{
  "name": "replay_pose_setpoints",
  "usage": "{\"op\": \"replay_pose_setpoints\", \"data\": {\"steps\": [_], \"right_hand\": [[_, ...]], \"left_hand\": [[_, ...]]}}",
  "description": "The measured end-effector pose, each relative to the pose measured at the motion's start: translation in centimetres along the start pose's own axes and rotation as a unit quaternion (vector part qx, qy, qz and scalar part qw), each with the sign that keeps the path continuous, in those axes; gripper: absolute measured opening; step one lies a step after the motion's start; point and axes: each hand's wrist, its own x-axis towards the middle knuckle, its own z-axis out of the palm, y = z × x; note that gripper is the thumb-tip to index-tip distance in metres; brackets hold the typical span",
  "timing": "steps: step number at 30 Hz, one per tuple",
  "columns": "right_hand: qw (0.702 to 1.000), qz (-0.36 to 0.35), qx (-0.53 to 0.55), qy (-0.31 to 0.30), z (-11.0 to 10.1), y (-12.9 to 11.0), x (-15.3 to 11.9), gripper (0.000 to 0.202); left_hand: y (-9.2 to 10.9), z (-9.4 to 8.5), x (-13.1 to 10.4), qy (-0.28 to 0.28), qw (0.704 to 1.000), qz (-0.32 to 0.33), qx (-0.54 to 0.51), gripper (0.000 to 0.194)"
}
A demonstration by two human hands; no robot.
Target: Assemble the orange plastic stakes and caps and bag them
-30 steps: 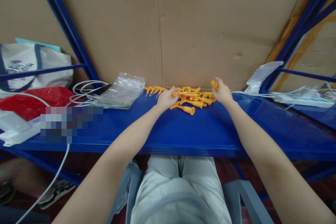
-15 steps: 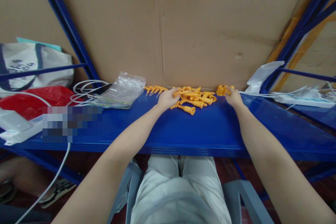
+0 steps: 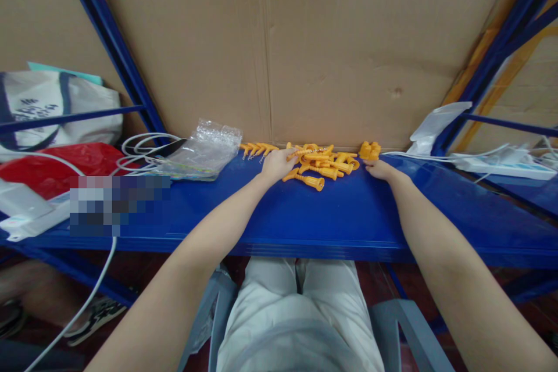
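Note:
My left hand is at the left side of a pile of orange plastic corkscrews, its fingers closed around one orange corkscrew whose metal spiral points right. Just in front of a small cluster of upright orange parts, my right hand hovers low over the shelf with its fingers apart and nothing visible in them. Behind my left hand, several corkscrew pieces with bare spirals lie in a row along the cardboard.
The blue metal shelf runs below a tall cardboard panel. Clear plastic bags and white cables lie to the left, beside a red bag. A power strip is at the right. Another person's leg shows lower left.
My right hand has let go of the orange cluster and drawn back toward me. The corkscrew in my left hand has turned slightly, so its spiral shows more.

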Motion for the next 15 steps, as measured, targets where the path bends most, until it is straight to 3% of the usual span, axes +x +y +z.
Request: {"op": "replay_pose_setpoints", "data": {"steps": [5, 10, 15], "right_hand": [[0.997, 0.065, -0.006, -0.037, -1.3, -1.2, -0.6, 0.044], [0.994, 0.107, -0.028, -0.009, -2.8, -1.8, -1.3, 0.037], [0.989, 0.139, -0.045, -0.009, -2.7, -2.6, -1.7, 0.040]], "left_hand": [[-0.1, -0.3, 0.2, 0.015, 1.000, -0.017, -0.013, 0.040], [-0.6, -0.3, 0.4, 0.043, 0.995, -0.041, -0.086, 0.042], [-1.1, 0.2, 0.7, 0.079, 0.985, -0.069, -0.140, 0.037]]}}
